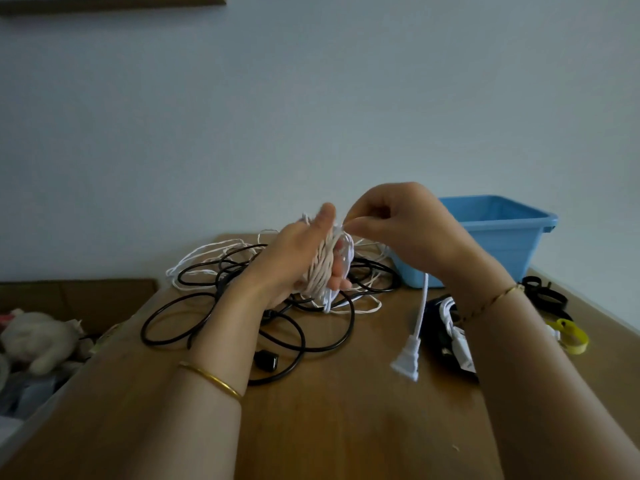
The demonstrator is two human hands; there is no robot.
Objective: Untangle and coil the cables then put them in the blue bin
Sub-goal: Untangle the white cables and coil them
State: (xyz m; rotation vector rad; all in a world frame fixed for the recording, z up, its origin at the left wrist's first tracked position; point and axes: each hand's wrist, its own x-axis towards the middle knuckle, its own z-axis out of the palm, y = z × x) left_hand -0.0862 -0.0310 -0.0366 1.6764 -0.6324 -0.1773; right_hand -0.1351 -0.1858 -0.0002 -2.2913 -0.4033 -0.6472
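My left hand [294, 251] holds a coil of thin white cable [325, 268] wound round its palm and fingers, raised above the wooden table [346, 427]. My right hand [391, 226] pinches a strand of that white cable at the top of the coil. Below the hands lies a tangle of black cable [277, 327] mixed with loose white cable [207, 258]. A white cord with a two-prong plug [407, 362] hangs down to the table from under my right wrist. The blue bin [498, 244] stands at the back right of the table, behind my right hand.
More black and white cables [450, 327] lie under my right forearm. Black straps [543, 292] and a yellow strap [571, 334] sit near the right table edge. A plush toy [38, 337] lies in clutter left of the table. The wall is close behind.
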